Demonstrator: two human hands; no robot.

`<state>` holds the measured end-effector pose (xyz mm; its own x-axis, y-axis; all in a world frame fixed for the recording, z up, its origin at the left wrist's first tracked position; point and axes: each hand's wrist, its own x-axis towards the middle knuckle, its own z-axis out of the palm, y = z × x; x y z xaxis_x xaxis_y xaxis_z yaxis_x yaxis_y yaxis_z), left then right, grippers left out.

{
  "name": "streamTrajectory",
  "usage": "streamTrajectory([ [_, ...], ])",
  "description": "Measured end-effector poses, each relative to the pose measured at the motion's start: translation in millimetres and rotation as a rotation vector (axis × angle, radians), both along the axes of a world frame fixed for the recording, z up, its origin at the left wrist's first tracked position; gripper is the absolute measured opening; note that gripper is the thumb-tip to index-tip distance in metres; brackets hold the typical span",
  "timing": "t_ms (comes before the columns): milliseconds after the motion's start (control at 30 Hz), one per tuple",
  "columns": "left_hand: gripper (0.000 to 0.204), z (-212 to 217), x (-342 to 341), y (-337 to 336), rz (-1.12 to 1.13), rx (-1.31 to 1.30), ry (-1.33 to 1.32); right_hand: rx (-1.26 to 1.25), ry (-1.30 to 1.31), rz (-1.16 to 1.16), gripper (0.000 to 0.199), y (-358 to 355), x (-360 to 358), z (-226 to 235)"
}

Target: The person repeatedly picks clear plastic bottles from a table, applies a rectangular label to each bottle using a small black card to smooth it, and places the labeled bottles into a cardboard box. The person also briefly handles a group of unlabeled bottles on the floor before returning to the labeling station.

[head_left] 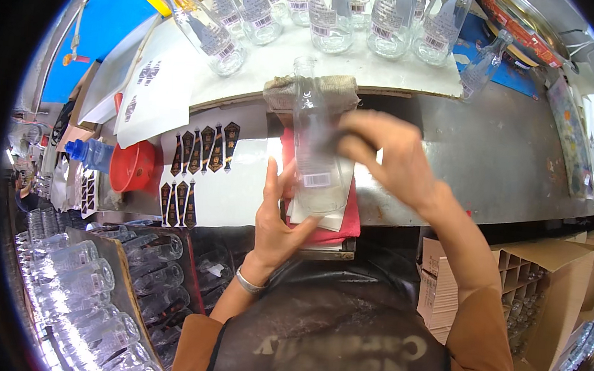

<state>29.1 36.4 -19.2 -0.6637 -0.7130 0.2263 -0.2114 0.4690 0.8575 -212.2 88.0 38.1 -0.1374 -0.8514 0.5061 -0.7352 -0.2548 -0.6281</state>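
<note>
— Bottle [313,152] position? How is it laid?

— Lengthwise away from the body, neck far, base near, on the red cloth [339,226]. The base is cupped by the left hand [274,218], fingers spread apart against the glass.

— And rightward?

— The right hand [382,153] is pressed on the side, fingers together; both hands are equally near.

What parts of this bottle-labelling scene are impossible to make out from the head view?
- Head view: the right hand covers part of the clear glass bottle; whatever is under its palm is hidden.
- The bottle's small barcode sticker is too small to make out.
- The row of bottles at the back is cut off by the top edge.
- The left hand hides the bottle's lower left side.
</note>
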Motion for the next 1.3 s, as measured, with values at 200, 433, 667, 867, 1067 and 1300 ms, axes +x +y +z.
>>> streamTrajectory([
  [200,0.119,6,-10,5,0.043,-0.101,-0.009,0.029,0.319,0.072,0.015,-40,5,33],
  [433,0.126,1,-10,7,0.103,-0.128,-0.015,-0.055,0.423,0.500,0.013,-13,63,26],
  [667,0.121,3,-1,8,0.025,-0.022,-0.007,-0.188,0.529,0.116,0.013,-35,19,34],
  [867,0.083,16,-3,-17,0.032,0.379,0.297,-0.061,0.142,0.070,0.024,-31,-10,3],
  [1067,0.059,26,-65,-53,0.092,0.844,0.275,-0.021,-0.922,-0.051,0.026,-39,-56,-8],
  [1300,0.062,64,-51,-4,-0.152,0.404,0.130,0.059,-0.504,0.032,0.062,1,-13,30],
])
